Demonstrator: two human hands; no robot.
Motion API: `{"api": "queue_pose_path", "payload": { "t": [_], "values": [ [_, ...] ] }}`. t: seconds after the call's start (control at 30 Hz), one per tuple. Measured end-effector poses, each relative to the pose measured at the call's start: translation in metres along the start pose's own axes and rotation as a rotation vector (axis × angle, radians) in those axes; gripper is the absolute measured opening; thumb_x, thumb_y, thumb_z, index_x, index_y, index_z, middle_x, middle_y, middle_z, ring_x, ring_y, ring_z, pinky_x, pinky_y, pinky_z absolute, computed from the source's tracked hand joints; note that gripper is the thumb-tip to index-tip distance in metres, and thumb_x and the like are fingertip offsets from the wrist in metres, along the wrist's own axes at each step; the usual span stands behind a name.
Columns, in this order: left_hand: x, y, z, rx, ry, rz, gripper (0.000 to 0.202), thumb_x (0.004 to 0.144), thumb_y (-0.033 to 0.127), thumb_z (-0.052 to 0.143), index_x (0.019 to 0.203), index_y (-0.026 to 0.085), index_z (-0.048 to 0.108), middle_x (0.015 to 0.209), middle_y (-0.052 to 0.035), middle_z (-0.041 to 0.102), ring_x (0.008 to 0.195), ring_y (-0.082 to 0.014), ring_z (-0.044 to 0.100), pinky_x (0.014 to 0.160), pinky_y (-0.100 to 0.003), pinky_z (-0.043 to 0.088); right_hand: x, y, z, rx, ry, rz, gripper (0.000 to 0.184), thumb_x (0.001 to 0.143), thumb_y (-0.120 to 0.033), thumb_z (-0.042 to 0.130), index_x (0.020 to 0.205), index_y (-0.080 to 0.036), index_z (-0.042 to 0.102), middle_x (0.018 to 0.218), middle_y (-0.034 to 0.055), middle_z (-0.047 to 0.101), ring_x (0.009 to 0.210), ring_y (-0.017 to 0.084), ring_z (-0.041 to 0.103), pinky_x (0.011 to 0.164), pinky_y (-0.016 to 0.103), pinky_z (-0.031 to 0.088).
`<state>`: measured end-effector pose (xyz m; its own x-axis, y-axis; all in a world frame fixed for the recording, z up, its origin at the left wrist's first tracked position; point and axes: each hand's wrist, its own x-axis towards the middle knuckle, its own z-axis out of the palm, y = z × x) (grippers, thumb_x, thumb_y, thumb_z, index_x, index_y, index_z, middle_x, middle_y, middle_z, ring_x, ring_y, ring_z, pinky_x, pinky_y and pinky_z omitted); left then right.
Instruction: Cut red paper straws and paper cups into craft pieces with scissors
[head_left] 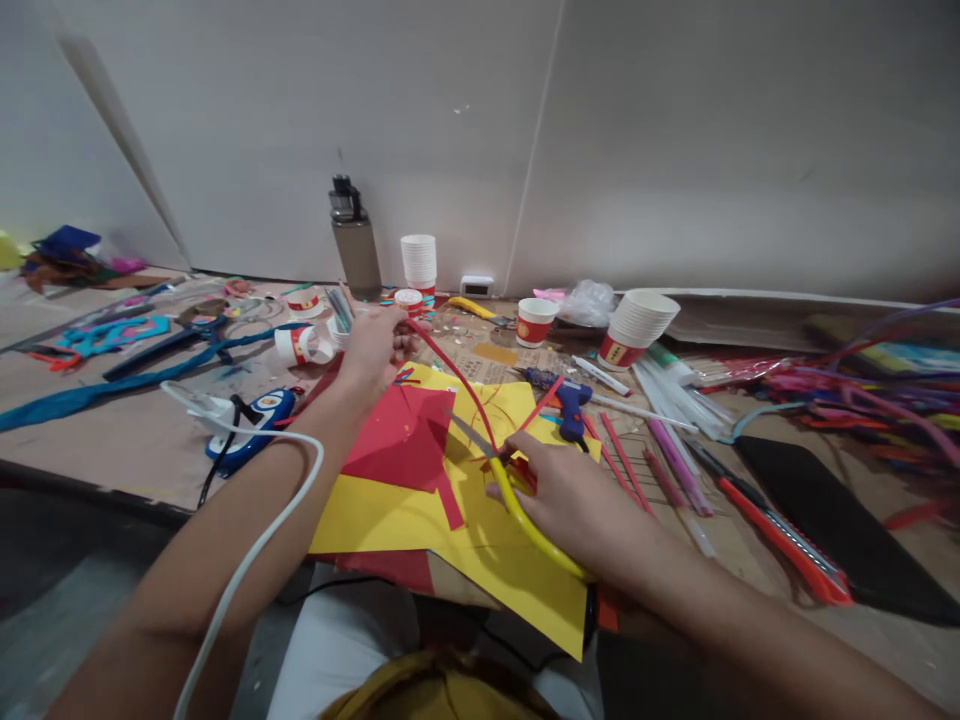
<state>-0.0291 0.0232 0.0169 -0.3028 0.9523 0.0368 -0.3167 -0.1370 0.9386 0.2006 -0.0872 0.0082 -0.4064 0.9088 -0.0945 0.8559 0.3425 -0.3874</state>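
Red strip [463,377] arcs above the yellow sheet [375,520], and from where I stand its far end looks pinched in the fingers of the left hand [373,350], over the sheet's far left corner. That hand seems lifted to hold the strip up off the paper, where blades can get at it. The right hand [551,480], over the sheet's right half, is curled round the scissors [513,505], points aimed away from the body. The strip's near end comes down by their pivot; I can't tell whether it lies between the blades or merely beside them.

On the sheet lies red paper [401,440], probably kept there to be within reach. Just beyond the right edge rests a glue gun [574,400], handy for the right hand, I'd say. Further right of the sheet are a cutter [787,545] and a black slab [840,530].

Beyond the sheet stand a lone cup [535,323] and a cup stack [637,330], nested perhaps to save room. Their red bands carry small gold marks, too small to read. The cardboard [491,372] past the sheet's far edge has printed characters, too blurred for me. The bottle [356,250], farther back, shows no legible label.
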Motion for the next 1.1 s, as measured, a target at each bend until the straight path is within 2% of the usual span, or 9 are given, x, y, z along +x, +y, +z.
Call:
{"api": "queue_pose_path", "payload": {
  "t": [0.1, 0.27, 0.37, 0.5, 0.57, 0.63, 0.73, 0.87, 1.1],
  "values": [
    [0.001, 0.002, 0.000, -0.058, 0.019, -0.007, 0.007, 0.063, 0.013, 0.053, 0.062, 0.016, 0.046, 0.051, 0.0000, 0.058, 0.033, -0.0041, 0.040, 0.030, -0.014, 0.018, -0.010, -0.004, 0.003, -0.059, -0.076, -0.062, 0.020, 0.077, -0.032, 0.056, 0.094, -0.022, 0.058, 0.086, 0.0061, 0.066, 0.077, 0.022, 0.061, 0.056, 0.027, 0.032],
    [0.004, -0.005, 0.001, -0.119, -0.005, -0.025, 0.015, 0.067, 0.012, 0.055, 0.057, 0.017, 0.044, 0.044, 0.0031, 0.048, 0.031, -0.0030, 0.036, 0.029, -0.015, 0.016, -0.023, -0.011, 0.000, -0.091, -0.124, -0.187, 0.033, 0.078, -0.036, 0.059, 0.109, -0.024, 0.060, 0.094, 0.0078, 0.065, 0.084, 0.022, 0.061, 0.065, 0.028, 0.038],
    [0.004, -0.011, 0.002, -0.097, -0.045, -0.039, 0.014, 0.067, 0.015, 0.057, 0.059, 0.016, 0.046, 0.044, 0.0032, 0.048, 0.032, -0.0038, 0.038, 0.029, -0.015, 0.017, -0.025, -0.012, -0.008, -0.121, -0.116, -0.204, 0.030, 0.082, -0.039, 0.057, 0.105, -0.022, 0.065, 0.094, 0.0089, 0.063, 0.085, 0.022, 0.060, 0.068, 0.029, 0.040],
    [-0.001, -0.016, 0.005, -0.031, -0.130, 0.009, 0.014, 0.068, 0.018, 0.059, 0.063, 0.016, 0.046, 0.054, 0.0009, 0.058, 0.035, -0.0046, 0.045, 0.030, -0.015, 0.018, -0.012, -0.002, -0.020, -0.124, 0.077, -0.176, 0.024, 0.089, -0.027, 0.048, 0.100, -0.020, 0.067, 0.097, 0.0081, 0.063, 0.088, 0.019, 0.058, 0.076, 0.028, 0.041],
    [-0.006, -0.016, 0.006, -0.006, -0.173, 0.023, 0.014, 0.069, 0.018, 0.058, 0.065, 0.017, 0.044, 0.064, -0.0021, 0.065, 0.037, -0.0045, 0.047, 0.031, -0.015, 0.020, 0.001, 0.010, -0.023, -0.196, 0.219, -0.122, 0.024, 0.089, -0.023, 0.048, 0.104, -0.017, 0.066, 0.101, 0.0098, 0.062, 0.094, 0.021, 0.055, 0.081, 0.030, 0.040],
    [-0.010, -0.016, 0.008, 0.016, -0.190, 0.045, 0.015, 0.069, 0.018, 0.058, 0.067, 0.017, 0.043, 0.070, -0.0038, 0.068, 0.038, -0.0039, 0.047, 0.032, -0.014, 0.021, 0.017, 0.023, -0.024, -0.279, 0.297, -0.098, 0.023, 0.088, -0.020, 0.049, 0.101, -0.016, 0.066, 0.103, 0.0108, 0.060, 0.097, 0.022, 0.053, 0.084, 0.032, 0.038],
    [-0.013, -0.016, 0.011, 0.032, -0.204, 0.056, 0.014, 0.070, 0.018, 0.057, 0.067, 0.016, 0.043, 0.071, -0.0049, 0.069, 0.037, -0.0035, 0.046, 0.033, -0.015, 0.022, 0.036, 0.037, -0.019, -0.438, 0.265, -0.110, 0.025, 0.088, -0.014, 0.045, 0.101, -0.015, 0.066, 0.107, 0.0120, 0.058, 0.101, 0.024, 0.048, 0.083, 0.033, 0.037],
    [-0.013, -0.017, 0.011, -0.026, -0.215, 0.001, 0.012, 0.068, 0.017, 0.057, 0.067, 0.016, 0.044, 0.069, -0.0047, 0.068, 0.038, -0.0042, 0.047, 0.034, -0.015, 0.023, 0.051, 0.038, -0.011, -0.631, 0.201, -0.154, 0.028, 0.086, -0.008, 0.043, 0.102, -0.015, 0.065, 0.114, 0.0124, 0.055, 0.103, 0.027, 0.043, 0.083, 0.036, 0.034],
    [-0.008, -0.015, 0.008, -0.140, -0.209, -0.086, 0.007, 0.068, 0.016, 0.057, 0.067, 0.015, 0.050, 0.065, -0.0042, 0.065, 0.039, -0.0042, 0.045, 0.034, -0.015, 0.024, 0.064, 0.035, -0.007, -0.747, 0.121, -0.295, 0.025, 0.086, -0.008, 0.043, 0.096, -0.013, 0.066, 0.106, 0.0143, 0.059, 0.103, 0.027, 0.044, 0.083, 0.038, 0.029]
  ]
}}
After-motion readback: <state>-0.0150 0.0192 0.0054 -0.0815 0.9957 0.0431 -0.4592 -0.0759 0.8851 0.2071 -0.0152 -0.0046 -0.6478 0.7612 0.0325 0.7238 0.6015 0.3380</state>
